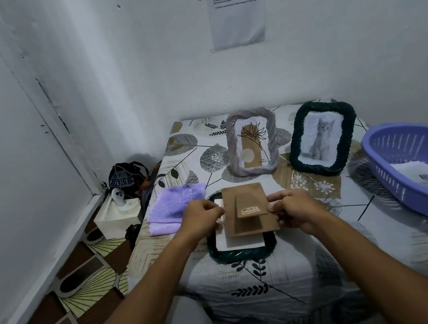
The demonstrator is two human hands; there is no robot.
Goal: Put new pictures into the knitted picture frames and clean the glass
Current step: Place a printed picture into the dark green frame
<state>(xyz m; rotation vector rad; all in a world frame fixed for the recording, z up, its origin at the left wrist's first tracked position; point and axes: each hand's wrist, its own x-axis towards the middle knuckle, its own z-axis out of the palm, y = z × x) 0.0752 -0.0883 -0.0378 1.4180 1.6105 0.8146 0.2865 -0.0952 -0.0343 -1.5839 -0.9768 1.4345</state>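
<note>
Both hands sit nearest the camera, over the dark green frame lying face down on the bench. That frame is the landmark. Left hand pinches the left edge of the brown backing board with curled fingers; right hand pinches its right edge the same way (the board's stand flap points up toward the camera). Under the board a white sheet shows inside the frame. Left of the frame lies a folded purple cloth. Behind it stand a pale knitted frame and, further right, a dark frame with a cat picture. Right of it sits a purple basket holding paper.
</note>
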